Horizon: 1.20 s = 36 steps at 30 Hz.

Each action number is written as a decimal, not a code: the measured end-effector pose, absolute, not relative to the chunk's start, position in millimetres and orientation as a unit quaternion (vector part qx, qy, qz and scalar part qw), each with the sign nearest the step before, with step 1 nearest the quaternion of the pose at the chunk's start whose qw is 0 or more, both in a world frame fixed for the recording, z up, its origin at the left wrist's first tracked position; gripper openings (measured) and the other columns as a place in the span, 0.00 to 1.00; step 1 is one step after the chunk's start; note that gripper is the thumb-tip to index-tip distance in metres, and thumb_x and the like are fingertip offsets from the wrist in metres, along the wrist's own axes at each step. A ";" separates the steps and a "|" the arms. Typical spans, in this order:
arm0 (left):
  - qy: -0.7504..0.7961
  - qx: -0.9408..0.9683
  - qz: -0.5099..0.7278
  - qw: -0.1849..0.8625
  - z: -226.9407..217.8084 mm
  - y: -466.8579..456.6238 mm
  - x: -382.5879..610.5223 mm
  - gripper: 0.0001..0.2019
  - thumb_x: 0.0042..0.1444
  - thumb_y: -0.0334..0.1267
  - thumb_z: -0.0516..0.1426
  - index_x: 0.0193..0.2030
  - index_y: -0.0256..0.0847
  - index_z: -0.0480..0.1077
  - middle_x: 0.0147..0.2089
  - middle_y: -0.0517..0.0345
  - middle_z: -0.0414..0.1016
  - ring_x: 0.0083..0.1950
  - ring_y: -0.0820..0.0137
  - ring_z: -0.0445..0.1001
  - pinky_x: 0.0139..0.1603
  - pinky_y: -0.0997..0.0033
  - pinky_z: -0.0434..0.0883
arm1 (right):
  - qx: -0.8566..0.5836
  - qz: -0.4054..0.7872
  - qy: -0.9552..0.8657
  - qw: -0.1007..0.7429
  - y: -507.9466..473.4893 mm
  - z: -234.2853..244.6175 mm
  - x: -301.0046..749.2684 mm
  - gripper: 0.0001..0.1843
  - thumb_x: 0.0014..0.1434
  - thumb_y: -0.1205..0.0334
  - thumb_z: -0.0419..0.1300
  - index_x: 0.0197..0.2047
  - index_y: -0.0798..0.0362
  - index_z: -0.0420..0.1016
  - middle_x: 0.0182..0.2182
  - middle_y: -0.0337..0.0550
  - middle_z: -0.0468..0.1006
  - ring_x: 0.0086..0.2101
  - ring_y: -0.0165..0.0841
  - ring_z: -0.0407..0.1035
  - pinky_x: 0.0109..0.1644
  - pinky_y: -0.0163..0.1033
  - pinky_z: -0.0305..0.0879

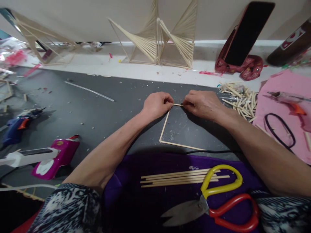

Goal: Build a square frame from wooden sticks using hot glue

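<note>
Between my two hands a thin wooden stick [178, 105] lies low over the grey table. My left hand [158, 104] pinches its left end, at the corner where it meets a joined frame of sticks [164, 127]. My right hand [202, 103] has its fingers closed on the stick farther right. The frame's side runs down to a second corner, and another stick goes right from there along the table edge. On the purple cloth over my lap rest several loose sticks [179, 178] and scissors [204, 207] with one yellow and one red handle.
Stick models [145, 48] stand on the white ledge behind, beside a leaning phone [250, 32] and a brown bottle [289, 42]. Cut stick pieces [243, 100] lie right, near a pink sheet [272, 87]. At left are a blue glue gun [14, 129], a magenta device [58, 158] and a glue stick [89, 90].
</note>
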<state>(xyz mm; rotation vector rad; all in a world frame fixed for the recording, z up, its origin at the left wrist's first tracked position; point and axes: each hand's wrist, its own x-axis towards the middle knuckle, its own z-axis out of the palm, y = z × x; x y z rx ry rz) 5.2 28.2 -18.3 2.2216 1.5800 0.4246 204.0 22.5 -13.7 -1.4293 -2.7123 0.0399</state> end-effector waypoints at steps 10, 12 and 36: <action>0.560 0.775 0.169 0.239 -14.2 26.5 2.0 0.15 0.56 0.41 0.51 0.39 0.41 0.77 0.34 0.57 0.78 0.32 0.72 0.72 0.36 0.72 0.66 | -0.465 0.015 -0.885 0.038 23.3 -14.8 205.5 0.14 0.60 0.57 0.50 0.40 0.48 0.75 0.37 0.42 0.75 0.34 0.33 0.67 0.27 0.36 0.44; 0.575 0.751 0.182 0.268 -12.4 26.5 0.8 0.16 0.57 0.41 0.50 0.41 0.40 0.77 0.31 0.58 0.77 0.26 0.74 0.70 0.33 0.74 0.66 | -0.462 0.010 -0.886 0.040 23.2 -14.6 205.7 0.13 0.60 0.57 0.50 0.40 0.48 0.75 0.37 0.42 0.75 0.33 0.32 0.67 0.27 0.37 0.44; 0.557 0.800 0.169 0.144 -23.3 24.4 5.2 0.12 0.51 0.38 0.54 0.37 0.41 0.78 0.37 0.54 0.77 0.39 0.66 0.71 0.43 0.66 0.65 | -0.469 0.016 -0.882 0.041 23.4 -15.6 205.8 0.15 0.59 0.57 0.49 0.40 0.49 0.76 0.38 0.44 0.76 0.34 0.35 0.67 0.28 0.37 0.45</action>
